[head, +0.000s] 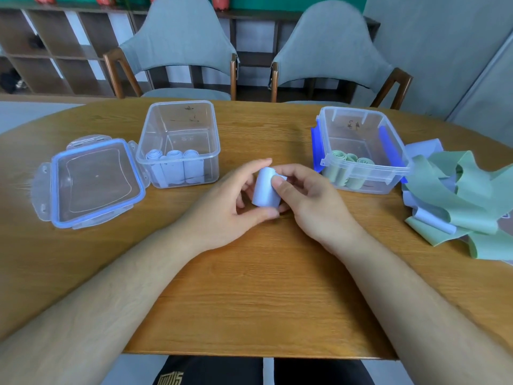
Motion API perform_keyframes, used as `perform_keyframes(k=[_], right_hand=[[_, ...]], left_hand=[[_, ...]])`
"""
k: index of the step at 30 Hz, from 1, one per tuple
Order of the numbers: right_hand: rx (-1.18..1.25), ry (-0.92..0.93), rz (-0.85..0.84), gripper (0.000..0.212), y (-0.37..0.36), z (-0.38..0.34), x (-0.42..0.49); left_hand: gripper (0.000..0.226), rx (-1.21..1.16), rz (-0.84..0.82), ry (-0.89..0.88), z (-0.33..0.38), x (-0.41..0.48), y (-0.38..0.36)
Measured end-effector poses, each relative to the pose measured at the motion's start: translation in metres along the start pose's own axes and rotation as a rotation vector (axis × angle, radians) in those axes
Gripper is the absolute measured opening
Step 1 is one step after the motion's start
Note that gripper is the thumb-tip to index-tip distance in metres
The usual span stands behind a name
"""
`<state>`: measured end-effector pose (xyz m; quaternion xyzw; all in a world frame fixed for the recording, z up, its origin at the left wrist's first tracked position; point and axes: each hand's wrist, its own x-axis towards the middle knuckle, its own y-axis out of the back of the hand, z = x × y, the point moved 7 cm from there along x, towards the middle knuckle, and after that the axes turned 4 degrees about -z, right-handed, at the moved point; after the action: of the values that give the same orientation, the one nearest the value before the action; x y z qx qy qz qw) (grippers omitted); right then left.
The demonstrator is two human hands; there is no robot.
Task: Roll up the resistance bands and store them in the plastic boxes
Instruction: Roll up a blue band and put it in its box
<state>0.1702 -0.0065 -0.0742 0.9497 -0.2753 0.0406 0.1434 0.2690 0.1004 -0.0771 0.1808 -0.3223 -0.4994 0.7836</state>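
**Rolled band held between both hands at mid-table**

A pale blue rolled band (265,190) stands nearly upright just above the table (249,287), near its middle, between the two boxes. Both hands pinch it. The left hand (222,204) curls round its left side, with fingertips at the top end and the thumb under the near end. The right hand (308,198) grips from the right, its thumb pressed flat on the roll's front.

To the far left stands a clear plastic box (180,120), open, with three pale blue rolls (173,165) standing side by side against its near wall. Its lid (94,182), edged in blue, lies flat on the table just left of it.

To the far right stands a second clear box (355,126) with blue latches, open, holding green rolls (347,168). Right of that box lies a loose pile of unrolled bands (466,198), green and pale blue, tangled together.

Two grey chairs (180,45) stand beyond the far edge of the table, with a wooden shelf unit (55,51) behind them on the left.
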Motion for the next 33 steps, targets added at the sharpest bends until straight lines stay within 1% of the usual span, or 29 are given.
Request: perform_keyframes(k=[1, 2, 5, 7, 12, 20, 24, 26, 29, 33], right_hand=[[0.001, 0.000, 0.001, 0.020, 0.000, 0.000, 0.000], [0.008, -0.003, -0.001, 0.020, 0.000, 0.001, 0.000], [0.065, -0.054, 0.002, 0.024, -0.002, 0.005, -0.001], [0.048, -0.086, 0.010, 0.019, -0.002, 0.007, -0.001], [0.055, -0.034, 0.069, 0.012, 0.006, 0.004, 0.000], [0.024, -0.008, 0.095, 0.011, 0.004, 0.004, -0.001], [-0.013, 0.019, 0.044, 0.027, 0.001, -0.004, -0.004], [-0.016, 0.045, 0.016, 0.028, 0.000, -0.007, -0.005], [0.047, 0.044, 0.034, 0.029, 0.000, -0.007, -0.004], [0.095, 0.057, 0.037, 0.030, -0.002, -0.009, -0.005]], left_hand=[[0.079, 0.019, -0.015, 0.005, -0.001, 0.000, -0.001], [0.080, 0.041, -0.017, 0.007, 0.000, 0.000, 0.000], [0.067, 0.068, 0.034, -0.009, 0.004, 0.000, 0.004], [0.062, 0.081, 0.049, -0.011, 0.008, -0.001, 0.007], [0.060, 0.096, 0.049, 0.007, 0.009, -0.001, 0.012], [0.065, -0.201, -0.040, 0.059, 0.002, 0.001, -0.001], [0.080, -0.274, -0.064, 0.079, 0.002, -0.002, -0.005], [0.082, -0.306, -0.078, 0.092, 0.001, -0.004, -0.007], [0.073, -0.315, -0.051, 0.114, 0.000, -0.003, -0.008], [0.046, -0.340, 0.040, 0.101, 0.004, -0.001, -0.005]])
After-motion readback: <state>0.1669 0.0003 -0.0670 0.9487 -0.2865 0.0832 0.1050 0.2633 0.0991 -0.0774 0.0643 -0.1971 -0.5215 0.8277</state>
